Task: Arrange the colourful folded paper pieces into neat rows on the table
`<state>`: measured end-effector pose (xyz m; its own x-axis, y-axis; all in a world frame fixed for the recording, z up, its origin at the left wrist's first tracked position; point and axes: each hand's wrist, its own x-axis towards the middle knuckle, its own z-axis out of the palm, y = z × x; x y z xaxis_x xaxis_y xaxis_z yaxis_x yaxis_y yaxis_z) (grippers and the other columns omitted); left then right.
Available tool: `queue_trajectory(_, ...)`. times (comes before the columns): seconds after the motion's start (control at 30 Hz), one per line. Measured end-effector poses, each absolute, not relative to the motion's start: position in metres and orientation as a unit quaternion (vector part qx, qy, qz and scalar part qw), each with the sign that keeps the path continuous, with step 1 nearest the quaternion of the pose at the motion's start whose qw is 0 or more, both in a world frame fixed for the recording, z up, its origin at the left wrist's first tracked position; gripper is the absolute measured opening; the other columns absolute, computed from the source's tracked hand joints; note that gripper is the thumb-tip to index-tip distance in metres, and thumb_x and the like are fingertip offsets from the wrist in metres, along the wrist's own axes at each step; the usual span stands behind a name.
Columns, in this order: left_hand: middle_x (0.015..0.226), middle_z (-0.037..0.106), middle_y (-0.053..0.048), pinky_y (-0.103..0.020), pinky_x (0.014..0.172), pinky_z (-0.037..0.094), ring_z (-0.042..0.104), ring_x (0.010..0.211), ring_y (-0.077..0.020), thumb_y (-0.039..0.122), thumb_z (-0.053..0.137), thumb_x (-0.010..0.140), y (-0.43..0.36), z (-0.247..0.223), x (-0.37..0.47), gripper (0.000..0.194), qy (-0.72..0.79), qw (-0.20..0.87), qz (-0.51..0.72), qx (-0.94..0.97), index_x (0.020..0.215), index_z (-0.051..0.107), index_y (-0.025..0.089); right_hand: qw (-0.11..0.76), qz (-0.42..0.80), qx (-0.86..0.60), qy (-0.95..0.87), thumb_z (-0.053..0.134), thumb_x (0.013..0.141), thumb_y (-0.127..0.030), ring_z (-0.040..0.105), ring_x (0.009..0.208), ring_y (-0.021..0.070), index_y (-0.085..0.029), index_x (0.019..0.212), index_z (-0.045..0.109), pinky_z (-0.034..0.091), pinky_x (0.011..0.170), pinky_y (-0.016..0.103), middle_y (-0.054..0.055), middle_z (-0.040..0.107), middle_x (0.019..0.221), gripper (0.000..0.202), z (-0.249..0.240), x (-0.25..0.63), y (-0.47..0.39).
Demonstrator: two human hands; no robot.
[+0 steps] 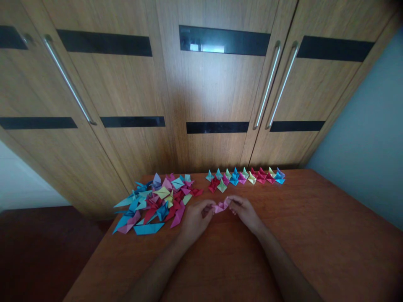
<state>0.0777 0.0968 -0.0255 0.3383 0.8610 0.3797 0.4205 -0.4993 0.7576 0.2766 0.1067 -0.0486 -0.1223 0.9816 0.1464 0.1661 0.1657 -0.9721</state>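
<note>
A small pink origami piece is stretched between my two hands, just above the table. My left hand pinches its left end between thumb and fingers. Its right end is gripped by the fingertips of my right hand. Left of my left hand lies a loose pile of folded papers in blue, pink, red, yellow and green. Beyond my hands, small pointed origami pieces of several colours stand close together in rows.
The brown wooden table carries everything. Along its far edge rises a wooden wardrobe with dark strips and long metal handles. A pale blue wall closes off the right side.
</note>
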Motion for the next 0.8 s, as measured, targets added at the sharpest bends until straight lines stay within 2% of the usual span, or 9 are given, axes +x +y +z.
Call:
queue_trajectory(0.17,0.086,0.071,0.0,-0.023,0.073,0.051,0.065,0.078,-0.0131,0.016,0.052,0.082,0.096,-0.016,0.084,0.018,0.393,0.333,0.355,0.781,0.093,0.065,0.021,0.456,0.437,-0.495,-0.597,0.052,0.077,-0.053,0.046,0.056,0.0113,-0.018,0.075,0.061,0.037,0.052,0.022,-0.001,0.054,0.063,0.037,-0.043,0.282,0.106)
queue_trajectory(0.33,0.088,0.071,0.0,-0.02,0.071,0.05,0.065,0.078,-0.012,0.014,0.051,0.083,0.102,-0.014,0.099,0.02,0.377,0.328,0.322,0.804,0.093,0.066,0.021,0.476,0.422,-0.504,-0.584,0.052,0.077,-0.053,0.048,0.057,0.0116,-0.018,0.081,0.063,0.038,0.052,0.022,0.002,0.062,0.072,0.037,-0.043,0.291,0.109)
queue_trajectory(0.47,0.092,0.07,-0.001,-0.022,0.075,0.049,0.064,0.081,-0.0128,0.015,0.05,0.085,0.111,-0.013,0.117,0.02,0.401,0.234,0.288,0.838,0.096,0.065,0.022,0.514,0.359,-0.563,-0.538,0.053,0.076,-0.053,0.051,0.053,0.0132,-0.017,0.088,0.064,0.039,0.049,0.023,0.002,0.062,0.066,0.039,-0.057,0.305,0.119)
queue_trajectory(0.6,0.097,0.067,-0.004,-0.025,0.08,0.048,0.062,0.09,-0.0153,0.019,0.042,0.091,0.124,-0.007,0.139,0.022,0.444,0.087,0.191,0.871,0.099,0.063,0.02,0.495,0.253,-0.639,-0.531,0.05,0.077,-0.046,0.059,0.061,0.0177,-0.018,0.092,0.064,0.044,0.057,0.027,0.004,0.066,0.07,0.035,-0.069,0.316,0.124)
queue_trajectory(0.7,0.1,0.066,-0.008,-0.028,0.077,0.049,0.063,0.09,-0.0184,0.021,0.036,0.094,0.134,-0.003,0.155,0.026,0.46,0.051,0.149,0.874,0.102,0.061,0.018,0.461,0.194,-0.658,-0.563,0.048,0.078,-0.038,0.062,0.069,0.0195,-0.02,0.096,0.064,0.046,0.066,0.028,0.004,0.068,0.076,0.031,-0.07,0.316,0.124)
queue_trajectory(0.8,0.099,0.066,-0.01,-0.031,0.074,0.051,0.064,0.089,-0.0214,0.019,0.035,0.094,0.143,-0.001,0.168,0.027,0.466,0.039,0.127,0.875,0.104,0.06,0.017,0.433,0.168,-0.664,-0.585,0.046,0.078,-0.034,0.063,0.07,0.0197,-0.021,0.1,0.064,0.045,0.067,0.029,0.003,0.068,0.078,0.031,-0.069,0.315,0.123)
